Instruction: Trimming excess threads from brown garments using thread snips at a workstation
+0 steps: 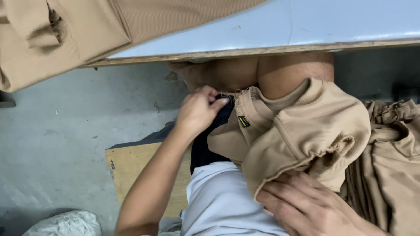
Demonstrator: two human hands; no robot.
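Observation:
A tan knit garment (302, 131) with a small black label lies bunched over my lap, under the table edge. My left hand (199, 110) pinches the fabric edge of this garment near its collar, fingers closed on the cloth. Lower right, my right hand (306, 207) presses flat against the underside of the tan garment, fingers spread and partly hidden beneath the fabric. My bare knees show just under the table edge.
A pale blue table (271, 26) with a worn wooden edge spans the top; another tan garment (65, 35) hangs over its left end. More tan garments (389, 166) are piled at right. A wooden seat (131, 170), grey floor and a white bag (65, 223) lie at left.

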